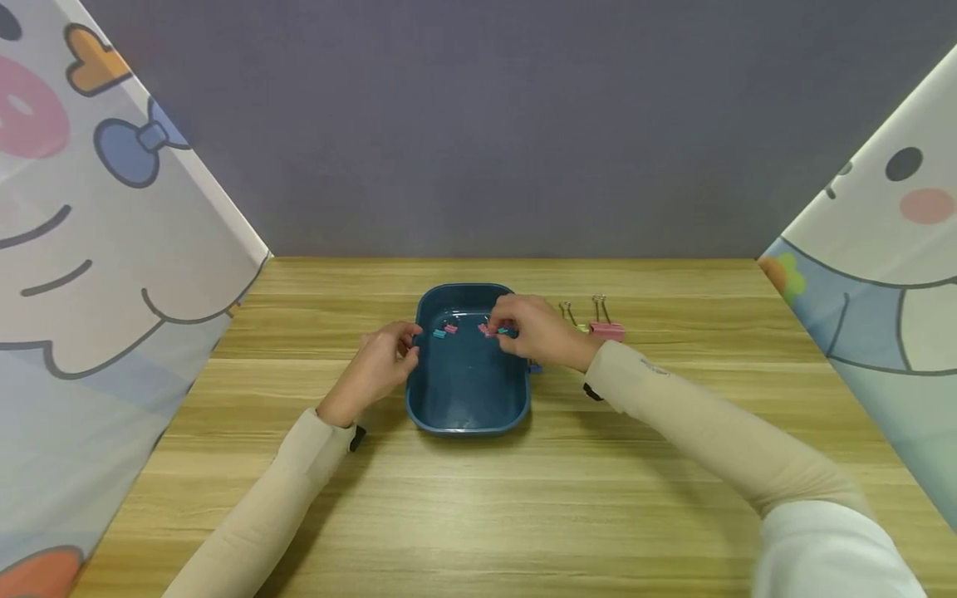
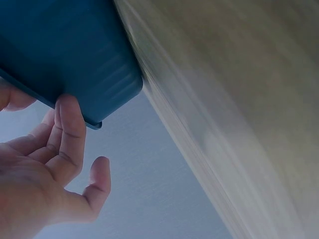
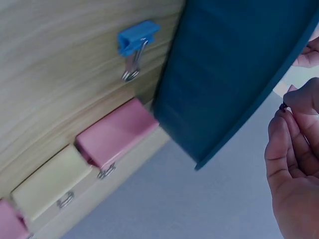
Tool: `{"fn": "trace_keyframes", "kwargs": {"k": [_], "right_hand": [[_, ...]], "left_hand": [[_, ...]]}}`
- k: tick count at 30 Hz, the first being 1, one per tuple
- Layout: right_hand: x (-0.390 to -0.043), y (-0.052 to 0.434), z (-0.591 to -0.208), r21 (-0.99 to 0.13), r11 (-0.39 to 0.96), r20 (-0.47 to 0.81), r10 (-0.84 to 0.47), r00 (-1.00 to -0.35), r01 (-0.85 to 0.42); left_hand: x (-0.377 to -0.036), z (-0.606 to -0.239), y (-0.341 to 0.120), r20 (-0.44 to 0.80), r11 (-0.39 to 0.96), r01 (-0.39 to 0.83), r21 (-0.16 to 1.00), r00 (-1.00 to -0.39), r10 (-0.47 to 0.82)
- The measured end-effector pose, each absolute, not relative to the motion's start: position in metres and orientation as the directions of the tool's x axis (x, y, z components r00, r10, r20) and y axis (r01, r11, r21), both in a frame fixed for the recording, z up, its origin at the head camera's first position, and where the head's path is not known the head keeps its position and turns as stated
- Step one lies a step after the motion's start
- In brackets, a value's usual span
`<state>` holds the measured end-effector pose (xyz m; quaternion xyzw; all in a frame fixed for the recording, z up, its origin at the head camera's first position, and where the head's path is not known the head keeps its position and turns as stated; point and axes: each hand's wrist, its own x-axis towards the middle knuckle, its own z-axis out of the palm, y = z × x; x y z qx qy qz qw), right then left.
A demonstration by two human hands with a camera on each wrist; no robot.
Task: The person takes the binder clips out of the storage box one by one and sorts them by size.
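Blue plastic makes up the tray (image 1: 467,407), a rounded rectangular dish that sits on the wooden table (image 1: 523,515) midway between the two hands. Inside it, toward the far end, lie several small binder clips: a teal clip (image 1: 439,334) and a pink clip (image 1: 450,329) lie close together near the left wall. Another pink and teal pair (image 1: 493,330) sits at the fingertips of the right hand (image 1: 534,330). That hand reaches over the tray's right rim with its fingers drawn together in a pinch; the right wrist view shows the fingertips closed on something small and dark, too small to name. The left hand (image 1: 381,365) rests against the tray's left rim, its fingers relaxed and lightly touching the edge, gripping nothing; the left wrist view shows them loosely spread beside the tray wall.

Outside the tray, on the table to its right, a small blue clip (image 3: 137,39) lies just beside the wall, and a row of larger clips, pink (image 3: 117,132) and yellow (image 3: 50,181), lies a little farther off
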<state>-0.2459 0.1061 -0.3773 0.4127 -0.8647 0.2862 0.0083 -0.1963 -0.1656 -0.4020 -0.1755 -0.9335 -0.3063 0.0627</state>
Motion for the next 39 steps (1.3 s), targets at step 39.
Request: {"fn": "trace_keyframes", "kwargs": {"k": [39], "right_hand": [[-0.226,0.199,-0.408,-0.477,0.541,0.242,-0.677,-0.695,-0.693]], "left_hand": [[-0.197,-0.401,-0.166,0.199,0.756,0.352,0.552,-0.936,0.290]]}}
